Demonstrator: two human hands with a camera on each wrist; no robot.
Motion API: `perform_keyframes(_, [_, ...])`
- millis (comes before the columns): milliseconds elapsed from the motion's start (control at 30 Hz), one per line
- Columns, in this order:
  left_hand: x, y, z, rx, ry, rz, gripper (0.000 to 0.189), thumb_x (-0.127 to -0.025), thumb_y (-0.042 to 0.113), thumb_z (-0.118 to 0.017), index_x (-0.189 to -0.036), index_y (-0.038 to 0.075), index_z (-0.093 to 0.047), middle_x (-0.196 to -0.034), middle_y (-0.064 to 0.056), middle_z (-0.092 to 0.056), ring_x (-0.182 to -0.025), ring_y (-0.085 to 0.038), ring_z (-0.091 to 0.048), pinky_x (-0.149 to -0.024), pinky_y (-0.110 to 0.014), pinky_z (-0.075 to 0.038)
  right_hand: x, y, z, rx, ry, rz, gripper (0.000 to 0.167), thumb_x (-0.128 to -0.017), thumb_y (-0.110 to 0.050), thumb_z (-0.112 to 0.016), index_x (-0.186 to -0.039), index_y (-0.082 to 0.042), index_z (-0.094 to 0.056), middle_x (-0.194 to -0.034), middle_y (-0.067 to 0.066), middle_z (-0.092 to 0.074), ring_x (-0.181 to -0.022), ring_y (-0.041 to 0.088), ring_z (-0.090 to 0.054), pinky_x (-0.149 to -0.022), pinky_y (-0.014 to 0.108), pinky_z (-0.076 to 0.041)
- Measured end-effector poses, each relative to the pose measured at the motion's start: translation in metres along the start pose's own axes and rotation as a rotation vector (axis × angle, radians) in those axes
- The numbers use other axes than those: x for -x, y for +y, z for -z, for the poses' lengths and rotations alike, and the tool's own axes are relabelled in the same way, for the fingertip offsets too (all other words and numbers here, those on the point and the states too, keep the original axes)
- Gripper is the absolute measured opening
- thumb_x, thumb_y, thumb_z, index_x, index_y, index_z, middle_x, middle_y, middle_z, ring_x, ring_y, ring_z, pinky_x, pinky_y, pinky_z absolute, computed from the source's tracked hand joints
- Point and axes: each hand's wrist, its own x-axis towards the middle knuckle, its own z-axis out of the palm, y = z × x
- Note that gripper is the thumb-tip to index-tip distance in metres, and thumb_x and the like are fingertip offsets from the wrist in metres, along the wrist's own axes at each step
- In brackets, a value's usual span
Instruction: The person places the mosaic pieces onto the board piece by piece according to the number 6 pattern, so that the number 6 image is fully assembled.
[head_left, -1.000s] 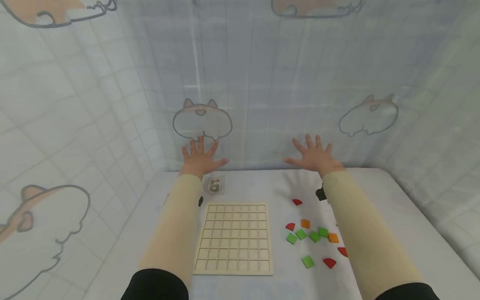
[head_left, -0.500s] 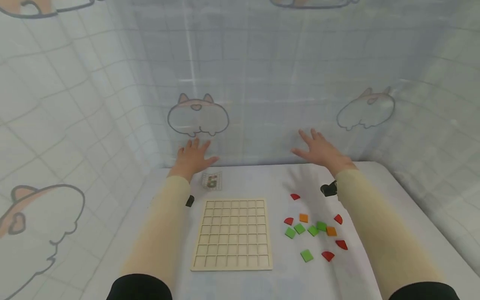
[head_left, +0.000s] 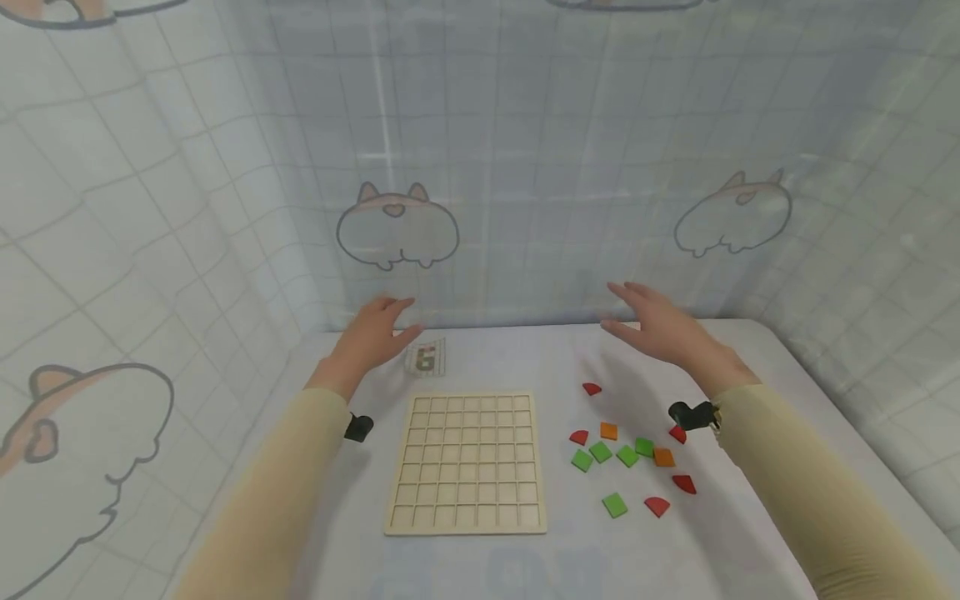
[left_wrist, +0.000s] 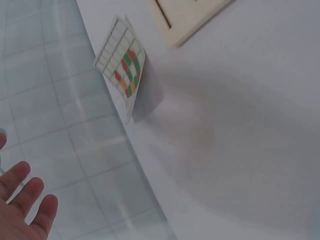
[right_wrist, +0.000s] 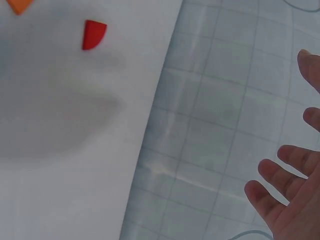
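Observation:
Both hands hover above the far part of the white table and hold nothing. My left hand is nearest a small pattern card, which stands propped up; the left wrist view shows its grid with red, green and orange cells. My right hand is raised beyond the loose pieces, fingers extended and thumb apart. A pale wooden grid board lies between the forearms. To its right are scattered green squares, orange squares and red quarter-circle pieces. One red piece shows in the right wrist view.
A white table bears everything. Grid-patterned curtains with cartoon animal drawings enclose the back and both sides. Dark wrist cameras sit at the cuffs.
Both hands have turned from spread, palms-down fingers to a sideways pose and come lower and slightly nearer. The forearms have moved apart. Board, card and pieces stay put on the table.

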Motion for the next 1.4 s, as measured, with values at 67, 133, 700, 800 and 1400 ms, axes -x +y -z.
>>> perform_keyframes(67, [0.008, -0.002, -0.003, 0.022, 0.005, -0.008, 0.071, -0.098, 0.058, -0.048, -0.154, 0.016, -0.036, -0.151, -0.022, -0.034, -0.138, -0.043, -0.03, -0.108, -0.059, -0.027, 0.008, -0.001, -0.004, -0.019, 0.006, 0.012, 0.083, -0.092, -0.066, -0.052, -0.158, -0.02, -0.028, -0.158, 0.019, -0.025, -0.143, 0.04, -0.024, -0.107, 0.062, -0.027])
perform_keyframes(133, [0.015, -0.005, -0.005, 0.048, 0.009, -0.012, 0.07, -0.098, 0.057, -0.049, -0.153, 0.016, -0.038, -0.151, -0.021, -0.035, -0.138, -0.042, -0.032, -0.107, -0.059, -0.028, 0.016, -0.002, -0.008, -0.026, 0.004, 0.021, 0.083, -0.092, -0.066, -0.052, -0.157, -0.02, -0.028, -0.157, 0.018, -0.026, -0.142, 0.039, -0.025, -0.106, 0.061, -0.028])
perform_keyframes(700, [0.077, -0.017, -0.03, 0.199, 0.016, 0.01, 0.069, -0.096, 0.052, -0.057, -0.154, 0.018, -0.037, -0.143, -0.018, -0.043, -0.118, -0.036, -0.051, -0.094, -0.054, -0.042, 0.068, -0.003, -0.047, -0.073, -0.039, 0.073, 0.088, -0.087, -0.075, -0.042, -0.152, -0.017, -0.04, -0.153, 0.015, -0.036, -0.139, 0.037, -0.034, -0.103, 0.057, -0.037])
perform_keyframes(800, [0.088, -0.018, -0.033, 0.244, 0.012, 0.013, 0.069, -0.096, 0.051, -0.059, -0.153, 0.02, -0.038, -0.142, -0.016, -0.044, -0.117, -0.034, -0.053, -0.091, -0.052, -0.045, 0.073, -0.004, -0.053, -0.092, -0.044, 0.079, 0.086, -0.088, -0.074, -0.043, -0.151, -0.017, -0.042, -0.152, 0.015, -0.038, -0.138, 0.036, -0.036, -0.102, 0.056, -0.038])
perform_keyframes(1400, [0.139, -0.015, -0.059, 0.489, -0.191, 0.12, 0.08, -0.091, 0.052, -0.066, -0.157, 0.029, -0.027, -0.144, -0.012, -0.046, -0.119, -0.029, -0.053, -0.083, -0.042, -0.049, 0.088, -0.015, -0.098, -0.285, -0.085, 0.021, 0.053, -0.097, -0.036, -0.065, -0.147, -0.025, -0.05, -0.143, 0.002, -0.048, -0.13, 0.027, -0.046, -0.1, 0.053, -0.041])
